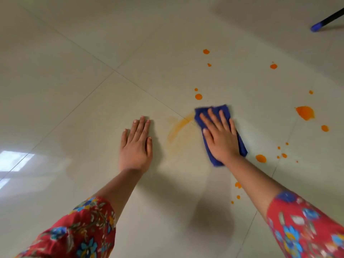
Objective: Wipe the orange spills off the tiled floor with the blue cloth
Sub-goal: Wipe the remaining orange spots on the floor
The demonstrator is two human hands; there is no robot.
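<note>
Tiles are streaked orange left of the cloth, pressed flat under the right hand, fingers spread; the left hand lies flat, empty. Spills could be smeared by a soaked cloth.

Soft daylight — window glare left, edges warped.

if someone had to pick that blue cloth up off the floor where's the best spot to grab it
Probably the far short edge of the folded blue cloth, pinched from above and ahead. The cloth lies flat on the pale tiled floor, and the right hand, palm down, covers its middle; only the far edge and right side show free.
</note>
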